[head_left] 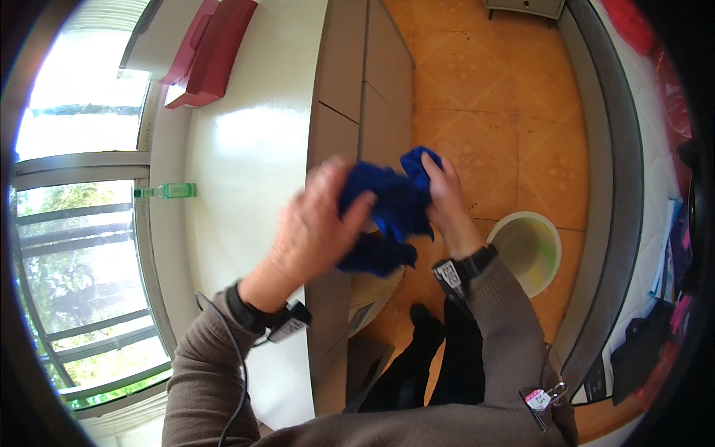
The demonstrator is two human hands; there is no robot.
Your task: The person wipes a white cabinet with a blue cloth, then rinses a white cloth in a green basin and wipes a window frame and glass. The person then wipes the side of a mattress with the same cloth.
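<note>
A crumpled dark blue cloth (391,197) hangs in the air between my two hands, just off the front edge of the white counter. My left hand (316,220), a little smeared by motion, grips its left side with the thumb across the fabric. Pinched in my right hand (445,195) is a bunched corner of the same cloth, the thumb on top. Loose folds droop below and between the hands. My left hand is over the counter's edge, my right one over the tiled floor.
A white counter (253,171) with grey drawer fronts (344,71) runs along the left under a window. On it stand a green bottle (177,191) and a dark red box (212,56). A pale round bucket (523,253) sits on the orange tiles; a bed (655,171) lies at right.
</note>
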